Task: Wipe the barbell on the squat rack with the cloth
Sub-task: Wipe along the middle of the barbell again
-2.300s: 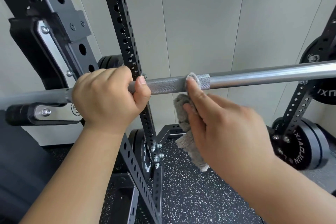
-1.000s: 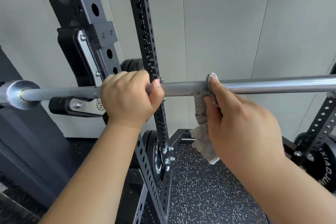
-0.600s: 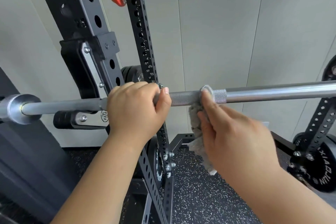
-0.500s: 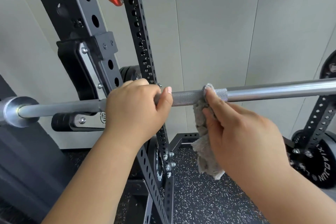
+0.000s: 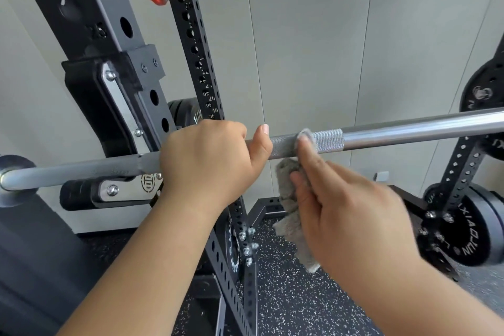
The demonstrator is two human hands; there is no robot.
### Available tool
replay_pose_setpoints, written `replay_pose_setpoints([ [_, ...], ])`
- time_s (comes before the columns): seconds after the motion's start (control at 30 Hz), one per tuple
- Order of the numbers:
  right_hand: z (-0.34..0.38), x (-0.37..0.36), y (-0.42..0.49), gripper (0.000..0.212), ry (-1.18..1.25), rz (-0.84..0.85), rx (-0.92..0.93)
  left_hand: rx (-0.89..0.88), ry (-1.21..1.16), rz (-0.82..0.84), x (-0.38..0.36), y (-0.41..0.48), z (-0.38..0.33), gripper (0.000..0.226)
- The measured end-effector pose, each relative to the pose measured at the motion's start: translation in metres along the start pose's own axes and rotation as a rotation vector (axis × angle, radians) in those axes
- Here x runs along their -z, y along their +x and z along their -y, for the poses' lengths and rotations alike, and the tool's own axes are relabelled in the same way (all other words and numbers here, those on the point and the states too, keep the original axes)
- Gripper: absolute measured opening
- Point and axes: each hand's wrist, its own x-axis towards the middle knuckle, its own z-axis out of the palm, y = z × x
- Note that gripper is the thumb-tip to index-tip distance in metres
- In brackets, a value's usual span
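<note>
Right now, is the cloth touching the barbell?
Touching. The head view shows the right hand pressing the cloth against the knurled stretch of the barbell, the cloth's top edge folded over the bar.

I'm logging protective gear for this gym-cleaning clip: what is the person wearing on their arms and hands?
Nothing that shows. The left hand and right hand are bare, with no gloves, rings or tape in view. The left forearm and right forearm are uncovered to the frame's edge: no sleeves, watch or bracelets. The left thumbnail looks short and unpainted.
</note>
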Motion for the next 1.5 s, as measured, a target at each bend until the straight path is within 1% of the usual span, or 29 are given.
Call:
replay_pose_setpoints([
  [0.07,-0.001,0.000,-0.003,0.048,-0.011,0.000,0.010,0.009,-0.004,-0.054,-0.002,-0.002,0.000,0.061],
  [0.2,-0.013,0.008,0.003,0.050,-0.035,-0.058,-0.067,0.000,-0.024,-0.158,-0.009,-0.005,0.001,0.056],
  [0.3,-0.004,0.002,-0.001,0.048,-0.013,-0.010,-0.001,-0.024,-0.049,-0.255,-0.013,-0.007,0.002,0.049],
  [0.37,-0.006,0.003,-0.001,0.048,-0.032,-0.014,0.031,-0.050,-0.060,-0.338,-0.017,-0.008,0.003,0.046],
  [0.47,-0.022,0.014,0.008,0.046,-0.066,-0.093,-0.057,-0.086,-0.072,-0.457,-0.023,-0.009,0.004,0.048],
  [0.53,-0.018,0.012,0.006,0.048,-0.048,-0.058,-0.057,-0.101,-0.079,-0.500,-0.027,-0.011,0.005,0.051],
  [0.6,-0.006,0.005,-0.002,0.054,-0.020,0.029,0.012,-0.106,-0.075,-0.526,-0.030,-0.014,0.006,0.054],
  [0.67,-0.004,0.005,-0.006,0.050,-0.023,0.044,0.015,-0.107,-0.065,-0.547,-0.031,-0.016,0.007,0.055],
  [0.8,-0.020,0.017,0.007,0.048,-0.069,-0.084,-0.133,-0.113,-0.054,-0.559,-0.032,-0.015,0.007,0.053],
  [0.83,-0.017,0.017,0.008,0.050,-0.072,-0.073,-0.126,-0.113,-0.053,-0.563,-0.032,-0.015,0.007,0.051],
  [0.93,-0.003,0.006,0.000,0.054,-0.032,0.033,0.008,-0.123,-0.062,-0.577,-0.033,-0.015,0.009,0.050],
  [1.0,-0.008,0.008,0.002,0.050,-0.044,0.013,-0.010,-0.123,-0.064,-0.579,-0.034,-0.016,0.009,0.049],
  [1.1,-0.016,0.013,0.006,0.049,-0.043,-0.051,-0.111,-0.109,-0.053,-0.581,-0.034,-0.017,0.008,0.048],
  [1.17,-0.007,0.009,0.003,0.051,-0.043,-0.014,-0.076,-0.108,-0.058,-0.571,-0.032,-0.017,0.008,0.049],
  [1.23,0.001,0.004,0.001,0.050,-0.019,0.026,-0.017,-0.101,-0.080,-0.532,-0.030,-0.018,0.007,0.051],
  [1.33,-0.010,0.009,0.009,0.047,-0.019,-0.037,-0.070,-0.071,-0.119,-0.433,-0.023,-0.021,0.003,0.052],
  [1.4,-0.011,0.012,0.012,0.047,-0.005,-0.062,-0.119,-0.043,-0.125,-0.385,-0.020,-0.022,0.001,0.048],
  [1.5,0.006,0.002,0.006,0.049,-0.007,0.002,-0.033,-0.001,-0.131,-0.315,-0.014,-0.021,-0.002,0.038],
])
